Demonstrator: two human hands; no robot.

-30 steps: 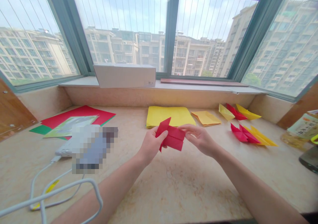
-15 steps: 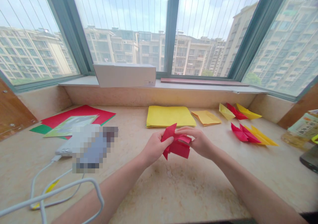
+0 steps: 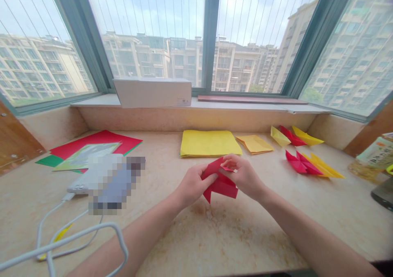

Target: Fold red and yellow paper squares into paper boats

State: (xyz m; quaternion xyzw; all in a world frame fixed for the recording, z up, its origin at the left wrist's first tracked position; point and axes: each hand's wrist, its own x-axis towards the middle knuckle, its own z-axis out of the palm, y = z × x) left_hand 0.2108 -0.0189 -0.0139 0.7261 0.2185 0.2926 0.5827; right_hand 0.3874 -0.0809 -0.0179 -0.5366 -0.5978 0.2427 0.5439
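Note:
A partly folded piece of red paper (image 3: 225, 188) is held between both hands above the stone counter. My left hand (image 3: 194, 185) grips its left side, thumb lying across the front and the other fingers mostly hidden behind. At the upper right edge, my right hand (image 3: 242, 174) pinches a flap with bent fingers. A pointed corner hangs down at the lower left, and a flat red panel sticks out to the right. Just beyond the hands lies a stack of yellow paper (image 3: 211, 143), with a folded orange-yellow sheet (image 3: 254, 144) to its right.
Folded red and yellow paper boats (image 3: 303, 163) stand at the right, others behind them. A bottle (image 3: 373, 158) is at the far right. Red sheets (image 3: 101, 140), a white power bank (image 3: 78, 186) and looping white cable (image 3: 82, 230) occupy the left. A white box (image 3: 153, 93) sits on the sill.
The red paper has turned slightly, its lower corner sitting a little lower. My right-hand fingers have curled in and now pinch the flap at its upper edge.

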